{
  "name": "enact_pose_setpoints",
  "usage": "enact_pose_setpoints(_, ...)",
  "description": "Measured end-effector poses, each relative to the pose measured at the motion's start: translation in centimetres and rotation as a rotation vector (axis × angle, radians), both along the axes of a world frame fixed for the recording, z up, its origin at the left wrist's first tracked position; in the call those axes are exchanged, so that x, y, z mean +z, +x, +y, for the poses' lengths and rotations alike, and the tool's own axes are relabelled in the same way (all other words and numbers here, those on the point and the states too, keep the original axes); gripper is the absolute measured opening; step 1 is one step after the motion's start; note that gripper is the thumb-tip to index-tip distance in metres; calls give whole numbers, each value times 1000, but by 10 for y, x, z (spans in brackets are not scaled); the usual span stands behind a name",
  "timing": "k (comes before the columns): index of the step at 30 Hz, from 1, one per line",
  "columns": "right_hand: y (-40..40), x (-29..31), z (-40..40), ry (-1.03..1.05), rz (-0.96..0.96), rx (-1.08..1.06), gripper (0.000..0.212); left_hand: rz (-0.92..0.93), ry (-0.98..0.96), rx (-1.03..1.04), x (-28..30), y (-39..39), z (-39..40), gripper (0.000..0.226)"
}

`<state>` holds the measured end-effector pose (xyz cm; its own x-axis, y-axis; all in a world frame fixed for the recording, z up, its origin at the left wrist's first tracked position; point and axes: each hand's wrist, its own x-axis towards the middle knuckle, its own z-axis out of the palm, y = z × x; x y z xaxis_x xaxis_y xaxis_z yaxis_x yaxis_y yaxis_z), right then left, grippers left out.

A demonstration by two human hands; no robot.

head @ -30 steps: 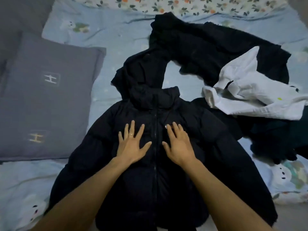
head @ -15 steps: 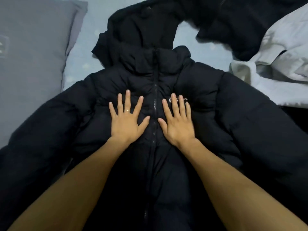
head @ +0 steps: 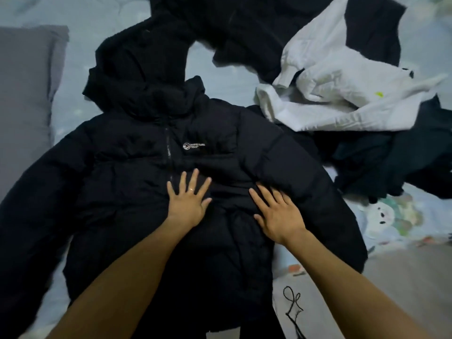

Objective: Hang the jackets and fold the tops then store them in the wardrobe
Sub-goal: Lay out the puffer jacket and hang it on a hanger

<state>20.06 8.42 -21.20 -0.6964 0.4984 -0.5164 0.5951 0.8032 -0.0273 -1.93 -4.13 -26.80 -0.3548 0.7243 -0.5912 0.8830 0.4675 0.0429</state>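
Observation:
A black puffer jacket [head: 117, 182] lies front up on the bed, zipped, with a small white logo on its chest and its hood toward the far side. My left hand [head: 188, 199] presses flat on the jacket's middle, fingers spread, a ring on one finger. My right hand [head: 278, 214] lies flat on the jacket's right side, where the right sleeve meets the body. A white top [head: 342, 94] lies crumpled at the right, over other dark garments [head: 396, 162].
A black fleece garment [head: 244, 28] is spread at the far side of the bed. A grey pillow [head: 22, 94] lies at the left. The light blue patterned sheet [head: 401, 216] shows at the right, and the bed's near edge is at the lower right.
Both hands slid down from the jacket's chest and to the right, uncovering the logo. The view pulled back and shifted, bringing the white top and dark pile back into sight.

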Motion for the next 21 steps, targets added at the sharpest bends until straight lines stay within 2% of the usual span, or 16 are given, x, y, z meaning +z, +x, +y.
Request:
enact_pose_setpoints(2,20,7,6,-45,99,-60,65,7,-143,11,16,5,21,63)
enact_pose_setpoints(4,37,18,14,-21,335,-158,64,11,-56,71,45,24,37,64)
enact_pose_setpoints(5,48,25,25,30,418,-237,67,28,70,95,59,39,49,62)
enact_pose_setpoints(6,55,30,34,67,408,-328,76,18,202,104,67,49,58,62)
enact_pose_setpoints(8,75,32,58,-32,199,-550,107,-10,364,12,82,73,83,74)
enact_pose_setpoints(9,105,33,84,-149,98,-699,116,15,355,-112,92,102,120,86)
enact_pose_setpoints(10,111,31,92,-251,7,-744,114,47,305,-189,93,111,131,96)
enact_pose_setpoints(11,114,37,97,-331,-58,-738,95,105,232,-254,96,119,144,102)
enact_pose_setpoints(12,111,43,100,-343,-45,-669,67,154,180,-298,93,121,149,100)
enact_pose_setpoints(13,112,55,107,-310,-4,-634,43,209,122,-330,94,127,159,89)
enact_pose_setpoints(14,105,62,109,-258,72,-596,31,197,115,-297,96,125,162,75)
enact_pose_setpoints(16,117,88,123,-115,358,-584,29,67,275,-26,116,138,180,53)
enact_pose_setpoints(18,112,104,134,152,621,-490,45,-41,572,342,126,134,180,53)
enact_pose_setpoints(19,114,112,142,260,659,-439,56,-93,672,432,129,139,180,58)
enact_pose_setpoints(20,115,120,152,285,577,-392,65,-184,677,432,133,144,179,61)
enact_pose_setpoints(21,114,126,157,242,427,-368,72,-288,588,337,134,150,178,62)
